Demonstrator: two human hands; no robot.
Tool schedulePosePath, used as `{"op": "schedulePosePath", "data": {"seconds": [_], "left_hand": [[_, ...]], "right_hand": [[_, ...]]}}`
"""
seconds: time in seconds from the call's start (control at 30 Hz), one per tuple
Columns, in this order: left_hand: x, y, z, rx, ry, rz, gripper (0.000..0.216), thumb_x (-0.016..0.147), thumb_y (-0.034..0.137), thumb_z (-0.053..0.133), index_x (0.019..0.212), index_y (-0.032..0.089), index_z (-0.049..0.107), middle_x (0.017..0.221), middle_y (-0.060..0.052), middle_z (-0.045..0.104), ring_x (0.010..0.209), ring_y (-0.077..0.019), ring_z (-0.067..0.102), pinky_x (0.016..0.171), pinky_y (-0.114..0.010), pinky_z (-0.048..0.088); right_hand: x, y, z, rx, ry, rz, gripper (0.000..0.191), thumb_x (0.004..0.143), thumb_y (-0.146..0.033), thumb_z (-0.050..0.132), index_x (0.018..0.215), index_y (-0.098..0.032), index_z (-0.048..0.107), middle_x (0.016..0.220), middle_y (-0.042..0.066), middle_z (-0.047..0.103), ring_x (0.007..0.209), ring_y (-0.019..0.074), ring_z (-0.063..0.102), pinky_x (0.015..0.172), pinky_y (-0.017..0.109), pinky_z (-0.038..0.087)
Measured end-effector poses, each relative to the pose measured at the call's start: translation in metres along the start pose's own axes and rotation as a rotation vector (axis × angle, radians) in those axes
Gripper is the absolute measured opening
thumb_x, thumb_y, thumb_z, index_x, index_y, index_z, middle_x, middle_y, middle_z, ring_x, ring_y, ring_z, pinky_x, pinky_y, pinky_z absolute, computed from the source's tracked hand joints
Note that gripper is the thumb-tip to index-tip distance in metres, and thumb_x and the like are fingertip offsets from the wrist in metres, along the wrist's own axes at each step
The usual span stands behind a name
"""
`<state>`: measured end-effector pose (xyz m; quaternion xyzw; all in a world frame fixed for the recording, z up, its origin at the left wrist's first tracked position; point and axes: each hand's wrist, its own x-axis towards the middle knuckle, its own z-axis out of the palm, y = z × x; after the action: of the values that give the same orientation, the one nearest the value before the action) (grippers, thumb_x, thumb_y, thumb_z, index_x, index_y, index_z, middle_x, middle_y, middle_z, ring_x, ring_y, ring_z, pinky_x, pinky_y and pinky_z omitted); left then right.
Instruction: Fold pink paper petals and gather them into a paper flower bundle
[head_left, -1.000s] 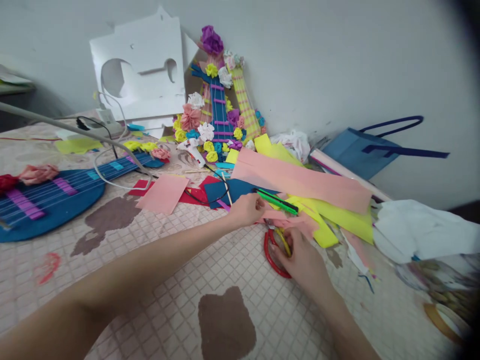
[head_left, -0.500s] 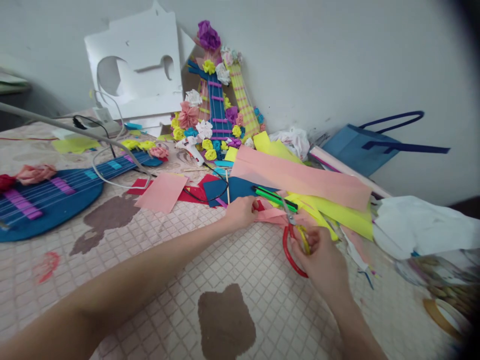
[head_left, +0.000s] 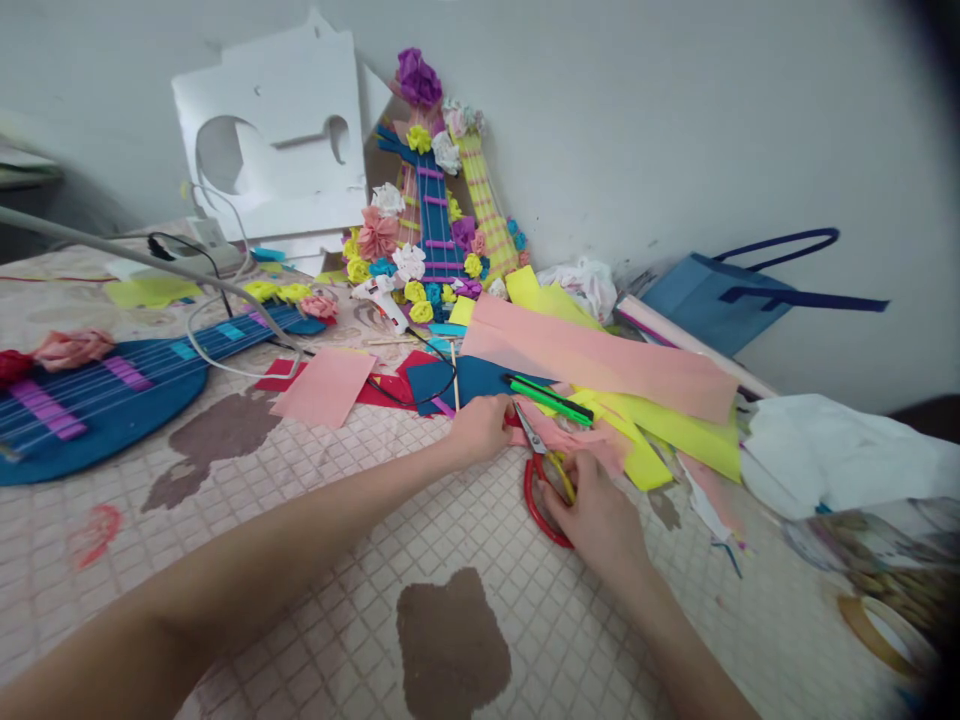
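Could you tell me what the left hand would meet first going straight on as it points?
Probably the green pen, just past the left hand pinching the pink paper; depth is unclear.

Quilted cover (head_left: 337, 620) carries: blue guitar (head_left: 112, 405), pink sheet (head_left: 326, 385), glue gun (head_left: 382, 295), scissors (head_left: 531, 498).

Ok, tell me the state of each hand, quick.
Left hand: closed, pinching pink paper.
Right hand: closed on scissors.

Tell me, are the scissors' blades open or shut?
Nearly shut: the scissors blades show as one narrow silver wedge on the pink paper, right hand gripping the handles.
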<state>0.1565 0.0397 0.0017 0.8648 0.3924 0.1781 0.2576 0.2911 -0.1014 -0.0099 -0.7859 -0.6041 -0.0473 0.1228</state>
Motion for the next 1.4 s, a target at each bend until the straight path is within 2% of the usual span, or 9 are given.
{"op": "schedulePosePath", "data": {"seconds": [0.17, 0.27, 0.4, 0.5, 0.63, 0.73, 0.83, 1.0, 1.4], "left_hand": [[-0.024, -0.001, -0.018, 0.08, 0.082, 0.117, 0.033, 0.076, 0.004, 0.048, 0.105, 0.016, 0.057, 0.104, -0.009, 0.061, 0.103, -0.0239, 0.054, 0.088, -0.035, 0.043], [-0.051, -0.015, -0.04, 0.183, 0.121, 0.21, 0.029, 0.08, 0.009, 0.048, 0.106, 0.018, 0.056, 0.106, -0.008, 0.06, 0.1, -0.0243, 0.054, 0.086, -0.037, 0.043], [-0.091, -0.06, -0.082, 0.286, 0.143, 0.148, 0.024, 0.082, 0.011, 0.048, 0.103, 0.018, 0.057, 0.105, -0.008, 0.061, 0.101, -0.024, 0.054, 0.088, -0.038, 0.042], [-0.113, -0.102, -0.115, 0.401, 0.078, 0.095, 0.027, 0.077, 0.008, 0.05, 0.101, 0.017, 0.058, 0.104, -0.009, 0.062, 0.101, -0.026, 0.054, 0.087, -0.04, 0.042], [-0.126, -0.145, -0.143, 0.52, -0.011, 0.169, 0.028, 0.078, 0.008, 0.048, 0.103, 0.017, 0.057, 0.112, -0.009, 0.059, 0.103, -0.0253, 0.055, 0.089, -0.04, 0.041], [-0.127, -0.162, -0.147, 0.532, -0.066, 0.256, 0.019, 0.089, 0.016, 0.042, 0.098, 0.017, 0.059, 0.105, -0.009, 0.061, 0.094, -0.0215, 0.058, 0.084, -0.035, 0.043], [-0.125, -0.169, -0.142, 0.55, -0.011, 0.278, 0.024, 0.094, 0.021, 0.036, 0.095, 0.016, 0.06, 0.098, -0.008, 0.062, 0.088, -0.0205, 0.058, 0.08, -0.034, 0.044], [-0.127, -0.168, -0.137, 0.472, 0.069, 0.235, 0.023, 0.093, 0.022, 0.037, 0.093, 0.015, 0.059, 0.1, -0.009, 0.063, 0.089, -0.0195, 0.059, 0.08, -0.032, 0.044], [-0.127, -0.17, -0.137, 0.388, 0.043, 0.315, 0.025, 0.095, 0.022, 0.037, 0.098, 0.017, 0.061, 0.104, -0.007, 0.063, 0.095, -0.0174, 0.058, 0.083, -0.028, 0.043]], "right_hand": [[0.0, 0.003, -0.008, 0.048, 0.078, -0.056, 0.026, 0.085, -0.044, 0.05, 0.094, -0.02, 0.044, 0.093, 0.009, 0.057, 0.078, 0.0249, 0.059, 0.053, 0.029, 0.037], [0.003, -0.008, -0.016, 0.149, 0.15, -0.123, 0.021, 0.087, -0.041, 0.049, 0.092, -0.021, 0.047, 0.092, 0.008, 0.056, 0.078, 0.0227, 0.058, 0.058, 0.031, 0.042], [0.008, -0.038, -0.021, 0.263, 0.112, -0.234, 0.008, 0.088, -0.029, 0.047, 0.091, -0.022, 0.049, 0.087, 0.005, 0.058, 0.072, 0.0189, 0.057, 0.063, 0.031, 0.044], [0.013, -0.068, -0.019, 0.286, 0.068, -0.348, 0.004, 0.087, -0.025, 0.049, 0.089, -0.021, 0.05, 0.088, 0.005, 0.059, 0.075, 0.0192, 0.057, 0.064, 0.031, 0.043], [0.019, -0.102, -0.01, 0.377, -0.009, -0.459, 0.005, 0.087, -0.019, 0.048, 0.091, -0.021, 0.051, 0.091, 0.004, 0.058, 0.078, 0.0182, 0.057, 0.066, 0.03, 0.044], [0.019, -0.117, -0.001, 0.432, -0.051, -0.519, 0.006, 0.088, -0.018, 0.047, 0.09, -0.021, 0.052, 0.091, 0.004, 0.058, 0.079, 0.0174, 0.057, 0.067, 0.029, 0.044], [0.018, -0.122, 0.007, 0.473, -0.074, -0.551, 0.007, 0.088, -0.017, 0.047, 0.087, -0.021, 0.052, 0.088, 0.004, 0.058, 0.078, 0.0169, 0.056, 0.066, 0.028, 0.045], [0.015, -0.12, 0.015, 0.541, -0.112, -0.57, 0.008, 0.088, -0.015, 0.046, 0.086, -0.02, 0.052, 0.087, 0.004, 0.057, 0.08, 0.0165, 0.056, 0.067, 0.028, 0.046], [0.013, -0.115, 0.02, 0.585, -0.124, -0.566, 0.009, 0.086, -0.013, 0.048, 0.086, -0.02, 0.053, 0.087, 0.004, 0.056, 0.082, 0.0169, 0.054, 0.07, 0.029, 0.045]]}}
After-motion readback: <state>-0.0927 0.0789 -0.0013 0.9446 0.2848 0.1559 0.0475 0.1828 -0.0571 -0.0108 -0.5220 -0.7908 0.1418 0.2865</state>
